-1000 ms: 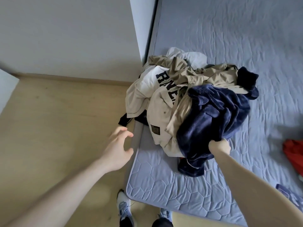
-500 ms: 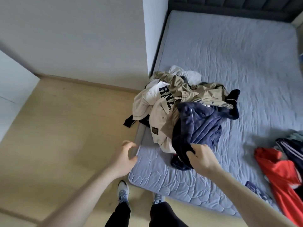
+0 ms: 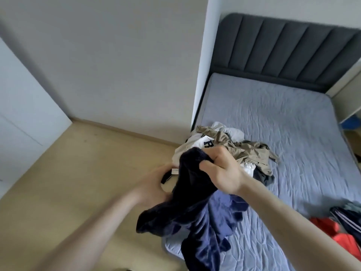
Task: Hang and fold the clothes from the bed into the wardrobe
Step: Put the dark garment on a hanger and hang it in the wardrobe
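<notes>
Right hand (image 3: 222,171) fist-clamps the plush navy fleece garment (image 3: 195,218) up high; left hand (image 3: 156,184) grips its side, over the bed's (image 3: 283,133) foot corner.

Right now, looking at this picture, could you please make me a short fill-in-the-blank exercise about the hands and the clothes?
1. The right hand grips the top of a ____ blue fleece garment.
2. The pile of beige and white clothes lies on the ____.
3. The padded headboard is dark ____.
4. A red garment lies at the ____ edge of the picture.

Missing words: dark; bed; grey; right
</notes>
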